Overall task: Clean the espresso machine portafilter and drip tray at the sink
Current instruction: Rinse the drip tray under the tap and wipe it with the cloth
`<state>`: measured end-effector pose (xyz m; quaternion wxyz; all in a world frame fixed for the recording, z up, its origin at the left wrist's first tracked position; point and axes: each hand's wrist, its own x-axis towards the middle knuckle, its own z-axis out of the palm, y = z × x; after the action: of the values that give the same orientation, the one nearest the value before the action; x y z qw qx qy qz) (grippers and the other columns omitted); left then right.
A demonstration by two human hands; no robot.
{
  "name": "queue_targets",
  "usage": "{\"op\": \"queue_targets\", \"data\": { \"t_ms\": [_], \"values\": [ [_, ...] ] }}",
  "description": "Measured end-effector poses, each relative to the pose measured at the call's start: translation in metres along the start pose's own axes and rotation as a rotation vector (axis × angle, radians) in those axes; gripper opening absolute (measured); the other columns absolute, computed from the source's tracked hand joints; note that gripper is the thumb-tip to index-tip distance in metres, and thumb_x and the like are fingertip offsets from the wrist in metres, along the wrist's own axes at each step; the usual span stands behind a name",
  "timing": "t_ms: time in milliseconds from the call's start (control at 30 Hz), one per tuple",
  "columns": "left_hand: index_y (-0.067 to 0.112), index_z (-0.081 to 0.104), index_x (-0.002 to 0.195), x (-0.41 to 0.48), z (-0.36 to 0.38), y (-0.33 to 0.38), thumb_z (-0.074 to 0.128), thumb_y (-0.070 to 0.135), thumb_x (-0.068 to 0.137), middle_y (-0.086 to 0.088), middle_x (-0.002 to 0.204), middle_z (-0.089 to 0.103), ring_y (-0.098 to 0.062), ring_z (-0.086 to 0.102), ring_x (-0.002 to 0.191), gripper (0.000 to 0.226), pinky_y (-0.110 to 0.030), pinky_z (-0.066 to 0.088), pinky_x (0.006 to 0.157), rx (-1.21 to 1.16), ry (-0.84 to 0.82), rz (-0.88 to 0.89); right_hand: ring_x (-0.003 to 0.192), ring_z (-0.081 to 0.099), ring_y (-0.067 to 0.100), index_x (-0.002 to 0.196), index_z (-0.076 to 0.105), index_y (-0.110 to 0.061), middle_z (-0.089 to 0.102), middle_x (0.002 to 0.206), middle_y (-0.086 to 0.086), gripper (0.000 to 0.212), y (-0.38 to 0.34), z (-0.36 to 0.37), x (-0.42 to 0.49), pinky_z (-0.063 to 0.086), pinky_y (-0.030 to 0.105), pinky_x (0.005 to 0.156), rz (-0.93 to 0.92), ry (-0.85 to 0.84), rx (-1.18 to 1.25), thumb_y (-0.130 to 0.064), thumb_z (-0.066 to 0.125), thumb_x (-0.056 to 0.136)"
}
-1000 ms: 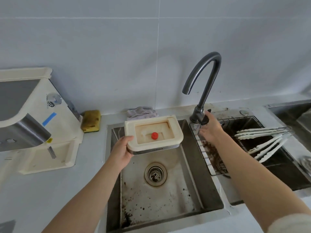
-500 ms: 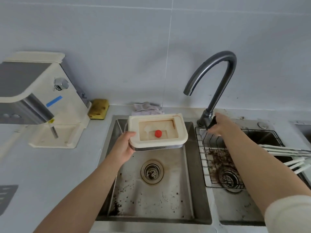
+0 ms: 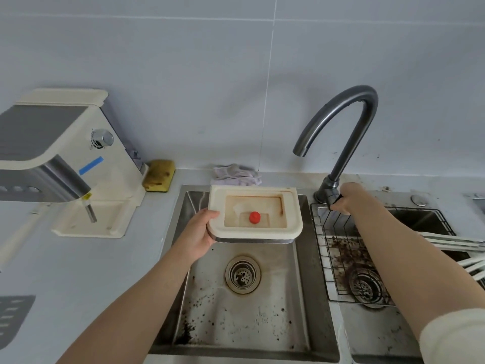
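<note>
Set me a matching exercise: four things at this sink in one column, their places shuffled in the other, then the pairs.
1 drip tray
2 sponge
3 cloth
4 faucet handle

A gripped by the right hand
B beside the espresso machine
C on the counter behind the sink
D held by the left hand over the sink

Pairs: 1-D, 2-B, 3-C, 4-A

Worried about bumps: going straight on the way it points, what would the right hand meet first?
The faucet base, probably: the right hand seems to grip the lever there.
</note>
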<state>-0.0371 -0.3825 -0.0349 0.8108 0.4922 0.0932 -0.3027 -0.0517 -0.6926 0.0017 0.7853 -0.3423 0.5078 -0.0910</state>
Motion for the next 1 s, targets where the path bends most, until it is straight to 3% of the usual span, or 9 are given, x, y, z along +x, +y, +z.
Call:
{"op": "queue_targets", "data": {
  "t_ms": [100,200,300,433,533,633,833,933,1000],
  "values": [
    [0.006,0.048,0.118,0.003,-0.001,-0.001,0.039,0.004,0.091,-0.011,0.1,0.062,-0.022,0.061,0.089,0.028,-0.025,0.058,0.059,-0.003,0.002,-0.003,0.049,0.053,0.014,0.074,0.04,-0.008,0.041,0.074,0.004,0.028,0.002,0.002,0.003,0.042,0.016,0.031,-0.013,-0.009,0.105,-0.006,0.026,0.099],
    [0.007,0.048,0.116,0.005,0.0,-0.001,0.039,0.004,0.091,-0.011,0.101,0.062,-0.022,0.061,0.089,0.027,-0.026,0.058,0.059,0.007,-0.008,-0.007,0.04,0.049,0.01,0.073,0.039,-0.007,0.042,0.072,0.005,0.03,0.007,0.001,0.0,0.04,0.016,0.03,-0.046,-0.028,0.095,-0.004,0.025,0.099],
    [0.007,0.046,0.118,0.006,0.001,-0.002,0.038,0.005,0.092,-0.011,0.103,0.06,-0.023,0.059,0.091,0.027,-0.032,0.053,0.07,0.019,-0.017,-0.009,0.055,0.054,0.012,0.081,0.041,-0.003,0.05,0.076,0.007,0.024,0.006,-0.004,0.004,0.054,0.028,0.062,-0.047,-0.036,0.16,-0.005,0.025,0.1],
    [0.008,0.047,0.115,0.006,0.003,-0.003,0.036,0.005,0.093,-0.011,0.102,0.06,-0.023,0.059,0.09,0.025,-0.034,0.05,0.072,0.026,-0.029,-0.011,0.063,0.054,0.014,0.093,0.04,0.001,0.051,0.079,0.009,0.016,0.005,-0.005,0.001,0.052,0.032,0.075,-0.031,-0.077,0.129,-0.004,0.025,0.1],
    [0.009,0.047,0.112,0.006,0.002,-0.002,0.036,0.005,0.093,-0.01,0.101,0.06,-0.022,0.059,0.09,0.023,-0.03,0.055,0.065,0.022,-0.039,-0.008,0.065,0.055,0.014,0.092,0.042,0.0,0.051,0.079,0.008,0.018,0.005,-0.005,0.003,0.053,0.032,0.069,-0.041,-0.064,0.06,-0.004,0.026,0.099],
    [0.01,0.047,0.108,0.009,0.001,-0.003,0.037,0.005,0.092,-0.01,0.1,0.06,-0.022,0.06,0.089,0.019,-0.028,0.055,0.062,0.015,-0.024,-0.014,0.067,0.055,0.015,0.118,0.04,0.0,0.051,0.081,0.008,0.023,0.008,-0.006,0.007,0.051,0.034,0.077,-0.073,-0.064,-0.002,-0.004,0.028,0.099],
    [0.007,0.043,0.117,0.013,0.002,-0.006,0.038,0.003,0.092,-0.011,0.101,0.06,-0.023,0.058,0.091,0.026,-0.036,0.046,0.078,-0.001,-0.017,-0.015,0.102,0.052,0.024,0.117,0.046,-0.009,0.051,0.11,0.012,0.023,0.019,-0.01,0.009,0.047,0.03,0.086,-0.097,-0.045,-0.284,-0.013,0.04,0.095],
    [0.008,0.042,0.12,0.014,0.003,-0.007,0.038,0.003,0.091,-0.012,0.103,0.059,-0.025,0.057,0.093,0.03,-0.038,0.045,0.081,-0.013,-0.031,-0.014,0.122,0.046,0.037,0.136,0.033,-0.007,0.043,0.133,0.024,0.044,0.033,-0.01,0.003,0.041,0.042,0.098,-0.078,-0.122,-0.446,-0.026,0.041,0.097],
    [0.009,0.042,0.121,0.015,0.004,-0.008,0.038,0.003,0.091,-0.012,0.105,0.058,-0.025,0.057,0.095,0.031,-0.038,0.045,0.082,-0.024,-0.035,-0.016,0.118,0.051,0.039,0.137,0.033,-0.005,0.048,0.13,0.025,0.047,0.045,-0.009,-0.005,0.041,0.048,0.1,-0.013,-0.249,-0.543,-0.031,0.04,0.098]
  ]
}}
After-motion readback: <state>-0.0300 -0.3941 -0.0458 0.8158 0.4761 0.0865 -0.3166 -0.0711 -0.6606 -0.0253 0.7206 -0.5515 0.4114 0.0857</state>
